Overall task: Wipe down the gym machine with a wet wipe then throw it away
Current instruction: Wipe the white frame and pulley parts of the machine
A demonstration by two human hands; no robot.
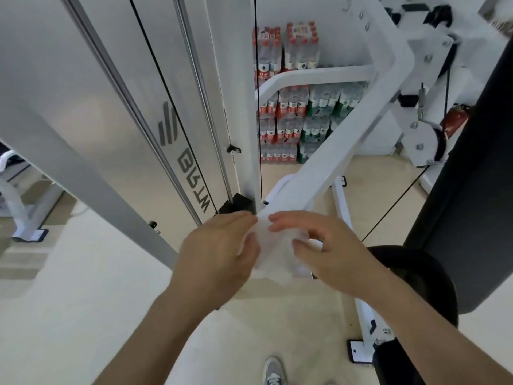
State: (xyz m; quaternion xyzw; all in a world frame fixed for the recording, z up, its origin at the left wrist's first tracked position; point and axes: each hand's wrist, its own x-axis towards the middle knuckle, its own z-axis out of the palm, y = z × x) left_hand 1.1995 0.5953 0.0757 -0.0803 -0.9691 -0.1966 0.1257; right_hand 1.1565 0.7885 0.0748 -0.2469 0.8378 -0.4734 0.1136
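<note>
We see both hands meeting just below the middle of the view, toward 6 o'clock, with the wet wipe [273, 254] bunched between them. The left hand [219, 251] comes in from 7 o'clock. Its fingers [238, 219] curl over the wipe's left edge and the thumb presses it from below, so this hand holds the wipe. The right hand [333, 254] comes in from 5 o'clock and pinches the wipe's right side between forefinger and thumb, the other fingers loosely curved. The wipe is white and crumpled. It sits in front of the lower end of the sloping white beam [333, 151] of the gym machine [238, 93]; we cannot tell whether it touches the metal.

The beam rises from the hands toward 1 o'clock. At 11 o'clock stands the machine's grey cover panel [97, 79] with dark lettering, and a black cable [258, 107] runs straight up toward 12 o'clock beside the white upright. At 3 o'clock a long black pad [472, 190] fills the edge, with a round black pad [422, 273] just below it near the right wrist. A white pulley [427, 140] hangs at 2 o'clock. Behind the frame, toward 12 o'clock, shrink-wrapped packs of water bottles [291, 107] are stacked, red labels beside green. The pale floor [83, 301] spreads out at 8 o'clock, and a grey shoe [273, 370] shows at 6 o'clock
</note>
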